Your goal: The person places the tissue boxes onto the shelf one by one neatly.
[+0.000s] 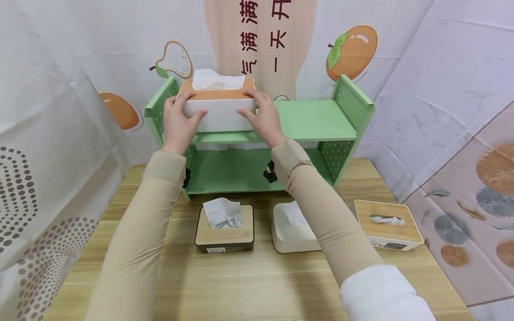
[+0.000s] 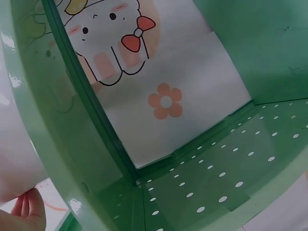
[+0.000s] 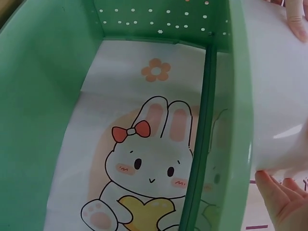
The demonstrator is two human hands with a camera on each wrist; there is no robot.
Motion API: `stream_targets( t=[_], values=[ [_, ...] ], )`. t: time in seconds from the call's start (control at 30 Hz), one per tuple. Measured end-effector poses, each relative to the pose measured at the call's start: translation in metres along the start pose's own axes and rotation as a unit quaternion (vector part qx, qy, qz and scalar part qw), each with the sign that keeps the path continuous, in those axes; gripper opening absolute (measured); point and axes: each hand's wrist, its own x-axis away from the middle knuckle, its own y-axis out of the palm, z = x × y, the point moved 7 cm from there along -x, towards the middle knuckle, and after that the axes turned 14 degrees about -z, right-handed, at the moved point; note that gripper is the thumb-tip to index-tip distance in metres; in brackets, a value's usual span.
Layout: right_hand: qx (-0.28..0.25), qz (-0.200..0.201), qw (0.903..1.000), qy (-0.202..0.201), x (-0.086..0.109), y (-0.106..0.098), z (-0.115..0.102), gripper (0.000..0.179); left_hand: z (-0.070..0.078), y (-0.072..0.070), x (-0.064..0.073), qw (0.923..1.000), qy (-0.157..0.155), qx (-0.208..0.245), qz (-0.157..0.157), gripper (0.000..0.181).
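Note:
Both hands grip a white tissue box (image 1: 218,115) with an orange-brown lid and a tissue sticking out of its top. It is at the left end of the upper tier of a green shelf rack (image 1: 317,119), close to the side panel. My left hand (image 1: 179,120) holds its left end, thumb on the front face and fingers over the lid's edge. At the other end my right hand (image 1: 263,113) holds it the same way. In the right wrist view, the box's white wall (image 3: 279,96) shows beside the shelf's edge, fingers at its lower corner.
On the wooden table (image 1: 249,285) in front of the rack are a black tissue box with a wood lid (image 1: 241,223), a white tissue box (image 1: 283,236) partly behind the right sleeve, and a wood-topped white tissue box (image 1: 387,218) at the right. Printed cloth (image 1: 421,89) hangs around.

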Motion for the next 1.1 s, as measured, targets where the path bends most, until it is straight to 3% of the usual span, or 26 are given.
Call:
stream_targets(
  t=[0.63,1.1],
  values=[
    [-0.003,-0.008,0.9998,0.018,-0.011,0.004,0.005,0.05,-0.004,0.002,-0.01,0.9998,0.009,0.007,0.017,0.053],
    [0.037,-0.028,0.9987,0.019,-0.015,0.004,0.004,0.05,0.001,0.004,-0.011,0.9999,-0.006,-0.01,-0.004,0.055]
  ],
)
